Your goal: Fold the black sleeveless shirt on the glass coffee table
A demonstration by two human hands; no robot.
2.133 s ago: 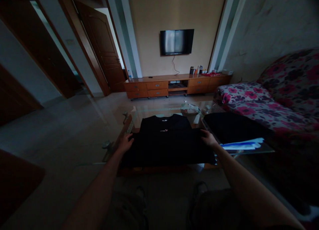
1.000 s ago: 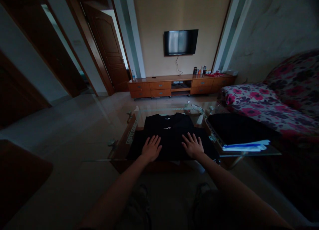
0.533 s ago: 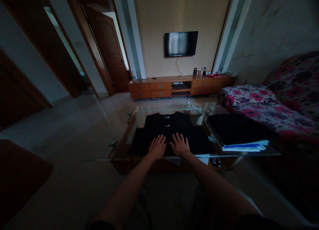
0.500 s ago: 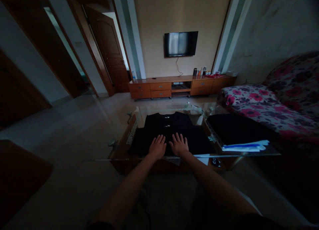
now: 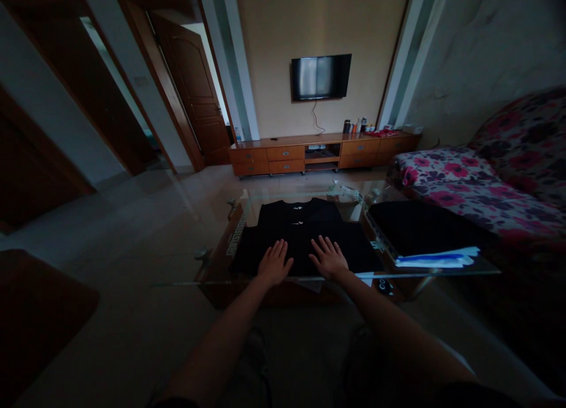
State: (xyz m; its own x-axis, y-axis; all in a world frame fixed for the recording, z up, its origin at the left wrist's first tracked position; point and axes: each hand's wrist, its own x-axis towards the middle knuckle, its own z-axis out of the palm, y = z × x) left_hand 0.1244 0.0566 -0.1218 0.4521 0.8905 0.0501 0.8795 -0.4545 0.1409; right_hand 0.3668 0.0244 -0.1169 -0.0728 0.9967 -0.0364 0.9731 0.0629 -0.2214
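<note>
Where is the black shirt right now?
In the head view, the black shirt lies mid-picture on the glass table, under the left hand and right hand, left of the black cloth.

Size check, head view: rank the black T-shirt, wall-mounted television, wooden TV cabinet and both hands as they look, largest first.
1. Black T-shirt
2. Wooden TV cabinet
3. Wall-mounted television
4. Left hand and right hand: too alike to rank.

Glass table (image 5: 237, 234), black shirt (image 5: 299, 234) lying flat on top, dark pile (image 5: 427, 228) beside it
</note>
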